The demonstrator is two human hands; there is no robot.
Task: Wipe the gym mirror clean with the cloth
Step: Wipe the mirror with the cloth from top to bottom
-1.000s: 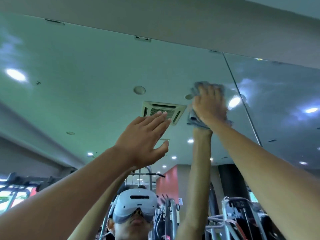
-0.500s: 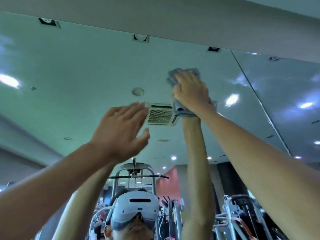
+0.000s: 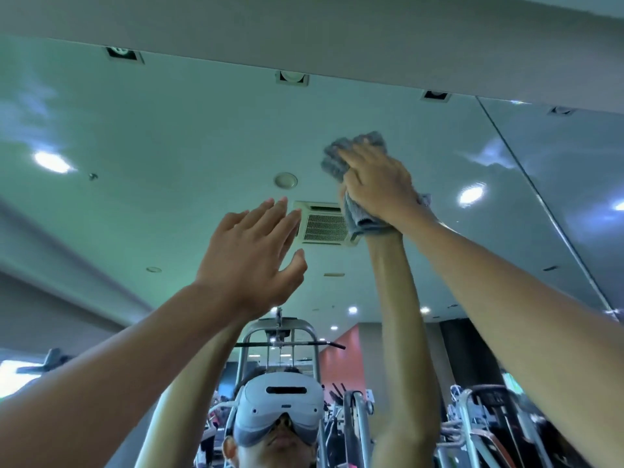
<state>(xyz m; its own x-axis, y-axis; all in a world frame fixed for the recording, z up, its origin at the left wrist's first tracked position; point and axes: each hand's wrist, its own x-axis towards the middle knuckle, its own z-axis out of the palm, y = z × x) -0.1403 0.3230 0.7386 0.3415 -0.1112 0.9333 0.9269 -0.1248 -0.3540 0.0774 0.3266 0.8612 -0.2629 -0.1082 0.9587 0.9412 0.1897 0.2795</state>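
- The grey cloth (image 3: 341, 163) is bunched up and pressed flat against the mirror (image 3: 169, 136), high on the glass and not far below its top edge.
- Part of the cloth sticks out above and to the left of the fingers; another fold hangs out below the wrist.
- The right hand (image 3: 378, 180) covers the cloth with its palm toward the glass, fingers curled over the fabric and gripping it against the surface.
- The right arm reaches up from the lower right corner of the view; its reflection rises straight beneath the cloth.
- The left hand (image 3: 250, 258) is lower and to the left of the cloth, well apart from it, spread with fingers straight and thumb out, holding nothing.
- Whether the left palm touches the glass cannot be told.
- A vertical seam (image 3: 547, 211) between two mirror panels runs to the right of the cloth.
- Reflected in the glass are a square ceiling vent (image 3: 324, 228) just beside the cloth's lower fold, round ceiling lights (image 3: 50, 162), and gym machines (image 3: 280, 336) lower down.
- The person's white headset (image 3: 280, 400) shows in the reflection at the bottom centre.
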